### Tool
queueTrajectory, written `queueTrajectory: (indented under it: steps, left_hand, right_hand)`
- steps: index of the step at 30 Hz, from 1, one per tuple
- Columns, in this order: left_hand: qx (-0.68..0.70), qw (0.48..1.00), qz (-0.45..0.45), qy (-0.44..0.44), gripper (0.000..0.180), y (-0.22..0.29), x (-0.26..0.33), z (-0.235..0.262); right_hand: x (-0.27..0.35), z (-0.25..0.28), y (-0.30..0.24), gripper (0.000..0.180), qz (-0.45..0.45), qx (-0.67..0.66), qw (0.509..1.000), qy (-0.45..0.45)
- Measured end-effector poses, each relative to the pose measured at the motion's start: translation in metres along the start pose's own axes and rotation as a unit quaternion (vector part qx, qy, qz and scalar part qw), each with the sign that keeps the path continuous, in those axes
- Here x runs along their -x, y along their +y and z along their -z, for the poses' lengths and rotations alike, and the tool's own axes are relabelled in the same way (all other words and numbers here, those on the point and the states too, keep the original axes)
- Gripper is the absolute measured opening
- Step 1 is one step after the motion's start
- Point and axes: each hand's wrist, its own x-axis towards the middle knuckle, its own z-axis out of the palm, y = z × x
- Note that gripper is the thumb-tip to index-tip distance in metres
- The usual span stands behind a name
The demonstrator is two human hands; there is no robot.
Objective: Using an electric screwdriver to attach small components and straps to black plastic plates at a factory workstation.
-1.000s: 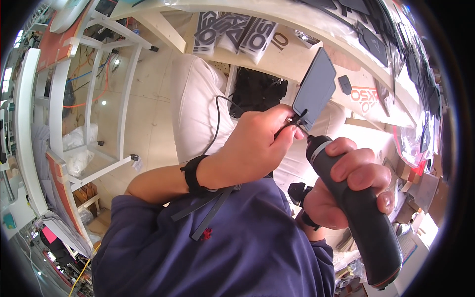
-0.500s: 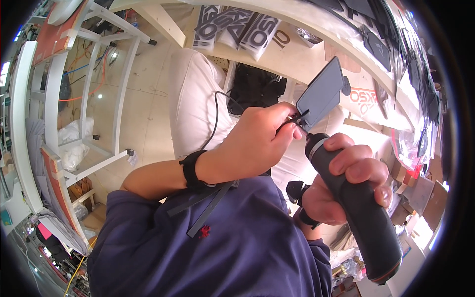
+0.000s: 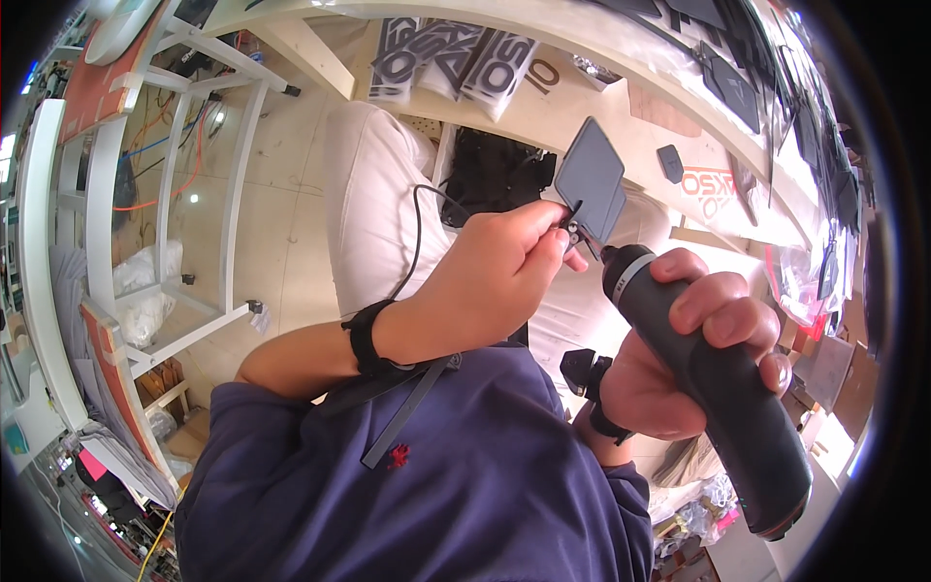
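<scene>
My left hand (image 3: 475, 281) pinches the lower end of a thin, dark grey flat plate (image 3: 590, 170) between thumb and fingers. A small metal fitting (image 3: 573, 231) shows at that end, close to my thumb; my fingers partly hide it. Wrapped in my right hand (image 3: 669, 364) is a black, thick-bodied electric screwdriver (image 3: 742, 432) with a light ring near its nose. Its nose points up and left at the fitting. Whether the thin bit touches the fitting, I cannot tell. A smaller dark plate (image 3: 669, 163) lies on the pale board beyond.
Several printed plastic bags (image 3: 499, 73) lie on a pale wooden surface ahead. A container of black pieces (image 3: 495, 175) stands between my knees and the bench. More dark flat parts (image 3: 727, 87) cover the bench at the far right. A white metal frame (image 3: 233, 194) stands to the left.
The plate has shifted left and turned more upright in my left hand. The screwdriver has moved slightly right, widening the gap between its nose and my left fingers.
</scene>
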Motion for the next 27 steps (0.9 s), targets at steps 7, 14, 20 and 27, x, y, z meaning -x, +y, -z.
queueTrajectory:
  steps: [7,14,20,27]
  left_hand:
    - [-0.032,0.999,-0.006,0.008,0.016,-0.001,-0.001,0.000]
    - [-0.122,0.989,-0.066,0.047,0.013,-0.004,0.000,-0.004]
    - [-0.186,0.978,-0.093,0.037,0.013,-0.007,-0.001,-0.001]
    - [-0.197,0.972,-0.124,-0.025,0.012,-0.009,-0.008,0.016]
  right_hand:
    - [0.002,-0.002,0.001,0.064,-0.002,0.015,1.000,-0.008]
    - [0.004,-0.002,0.003,0.062,-0.003,-0.006,1.000,0.000]
    - [0.007,-0.003,0.002,0.060,0.014,-0.024,1.000,-0.002]
    - [0.008,-0.012,0.000,0.052,0.049,-0.079,0.994,-0.062]
